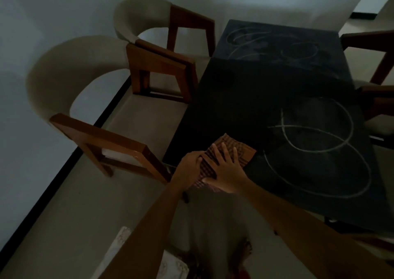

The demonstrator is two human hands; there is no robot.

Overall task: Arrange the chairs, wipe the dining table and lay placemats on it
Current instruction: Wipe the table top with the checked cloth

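Checkered brown cloth point(231, 157) is lying at the near left corner of the dark table point(266, 91). Your right hand point(227, 172) is pressing it flat, fingers spread. Your left hand point(189, 168) is gripping its near edge, fingertips hidden underneath. Two chairs point(89, 99) are standing left; right-side chairs cut off. Dim lighting is blurring detail.
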